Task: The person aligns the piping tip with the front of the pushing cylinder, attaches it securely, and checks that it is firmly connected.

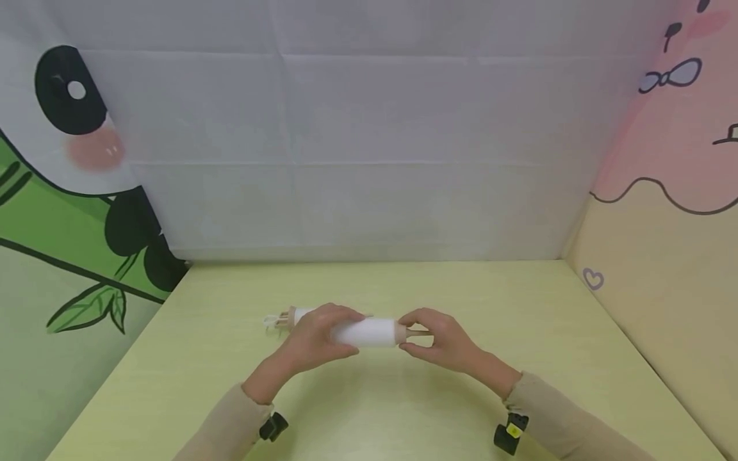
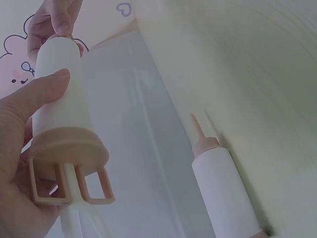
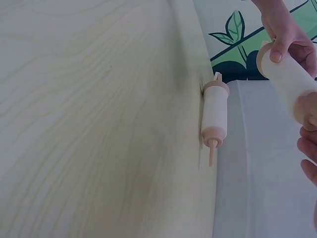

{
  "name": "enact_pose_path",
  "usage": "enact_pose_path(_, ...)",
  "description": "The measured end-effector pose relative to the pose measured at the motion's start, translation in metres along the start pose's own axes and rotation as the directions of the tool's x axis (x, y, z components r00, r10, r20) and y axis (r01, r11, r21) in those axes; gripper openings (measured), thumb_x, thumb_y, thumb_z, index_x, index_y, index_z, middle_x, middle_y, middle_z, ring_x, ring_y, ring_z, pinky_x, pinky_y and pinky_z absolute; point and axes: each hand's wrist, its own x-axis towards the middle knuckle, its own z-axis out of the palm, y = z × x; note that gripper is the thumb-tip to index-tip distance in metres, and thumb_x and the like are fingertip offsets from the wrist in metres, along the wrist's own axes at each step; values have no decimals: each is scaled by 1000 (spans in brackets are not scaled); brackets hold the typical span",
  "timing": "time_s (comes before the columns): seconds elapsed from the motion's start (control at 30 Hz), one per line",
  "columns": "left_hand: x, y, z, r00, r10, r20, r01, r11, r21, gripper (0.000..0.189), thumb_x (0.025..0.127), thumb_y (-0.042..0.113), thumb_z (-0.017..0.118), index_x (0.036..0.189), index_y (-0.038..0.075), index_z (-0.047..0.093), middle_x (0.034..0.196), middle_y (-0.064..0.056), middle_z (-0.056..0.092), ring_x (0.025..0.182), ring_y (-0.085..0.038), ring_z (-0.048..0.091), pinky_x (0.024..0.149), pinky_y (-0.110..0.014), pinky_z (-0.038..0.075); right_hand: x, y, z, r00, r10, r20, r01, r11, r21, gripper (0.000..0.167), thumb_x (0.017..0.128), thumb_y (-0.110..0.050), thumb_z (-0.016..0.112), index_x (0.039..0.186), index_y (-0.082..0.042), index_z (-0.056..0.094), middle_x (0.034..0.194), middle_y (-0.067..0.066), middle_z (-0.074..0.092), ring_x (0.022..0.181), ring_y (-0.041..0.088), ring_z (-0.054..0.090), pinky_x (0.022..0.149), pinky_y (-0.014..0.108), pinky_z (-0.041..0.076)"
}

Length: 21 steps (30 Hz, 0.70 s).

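Observation:
My left hand [image 1: 323, 336] grips the barrel of a large white syringe [image 1: 371, 333] with beige ends, held nearly level. In the left wrist view, the thumb lies along the barrel above a beige cap [image 2: 69, 146] with finger loops [image 2: 99, 186] and a pale rod. At the other end, my right hand [image 1: 441, 339] holds the beige collar [image 1: 400, 333] between thumb and fingers, and the thin nozzle [image 1: 419, 333] points into the palm. Behind the hands, a second similar syringe [image 3: 215, 108] lies on the table, partly hidden by my left hand in the head view.
The pale wooden table [image 1: 496, 301] meets a grey-white cloth wall [image 1: 369, 192] at the back. Cartoon-printed panels stand at both sides, with a green bamboo picture [image 1: 75, 237] at left and a pink figure [image 1: 674, 153] at right.

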Motion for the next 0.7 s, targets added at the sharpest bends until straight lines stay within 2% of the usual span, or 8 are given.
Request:
enact_pose_path(0.2, -2, -1, -1, 1000, -10, 2, 10, 1000, 7, 45, 65, 15, 81, 107, 12, 64, 104, -4, 64, 91, -20, 58, 71, -34, 51, 2, -1, 2, 1000, 23, 12, -23, 1000, 18, 28, 77, -18, 73, 101, -10, 62, 96, -1, 63, 85, 10, 59, 72, 20, 51)
enact_pose_path(0.43, -7, -4, 1, 1000, 10, -15, -9, 1000, 29, 47, 63, 16, 82, 106, 11, 64, 103, -5, 65, 89, -20, 59, 70, -33, 51, 1, 0, 5, 996, 78, 53, -82, 993, 90, 24, 80, -17, 70, 101, -11, 61, 94, -3, 63, 82, 8, 58, 67, 26, 53)
enact_pose_path(0.7, -8, -9, 5, 999, 22, -29, -21, 999, 37, 47, 62, 17, 83, 105, 12, 64, 102, -4, 65, 89, -20, 59, 70, -33, 51, -1, 4, 11, 993, 106, 58, -111, 988, 103, 27, 78, -15, 71, 103, -13, 59, 95, -3, 62, 82, 7, 57, 66, 26, 53)
